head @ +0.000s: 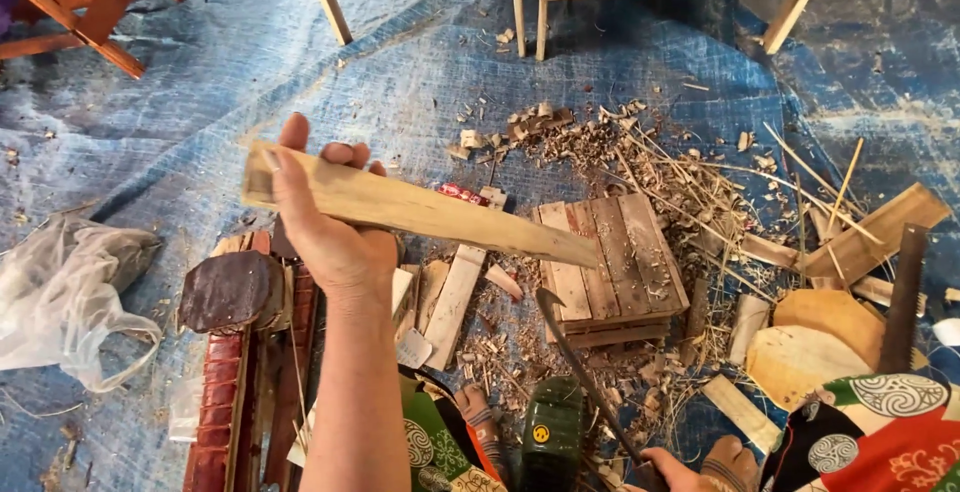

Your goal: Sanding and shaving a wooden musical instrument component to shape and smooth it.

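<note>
Blue tarpaulin [200, 82] is covering the ground, littered with shavings and offcuts. Near the left, the left hand [330, 217] is grasping a long pale wooden slat [430, 214], holding it raised and slanting down to the right over a small slatted wooden block [610, 267]. At the near edge, the right hand [672, 470] is clenching the handle of a curved dark blade [585, 377], its tip pointing up toward the slat. Shaping seems underway; the next cut probably calls for resting the slat's lower end steadily on the block.
</note>
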